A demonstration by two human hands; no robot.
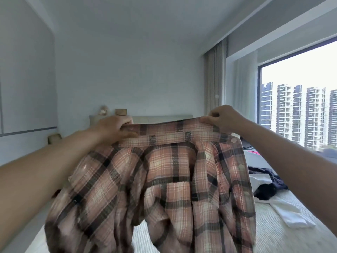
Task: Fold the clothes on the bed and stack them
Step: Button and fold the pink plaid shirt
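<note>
A pink and brown plaid shirt hangs in the air in front of me, its collar stretched level at the top. My left hand pinches the collar's left end, and my right hand pinches its right end. The shirt's body and sleeves hang down in loose folds over the bed. Its lower hem runs out of view at the bottom. On the bed to the right lie a white garment and dark clothes.
The bed's headboard stands against the far wall, with a small toy and a box on its ledge. A large window with curtains fills the right side. A small box sits by the left wall.
</note>
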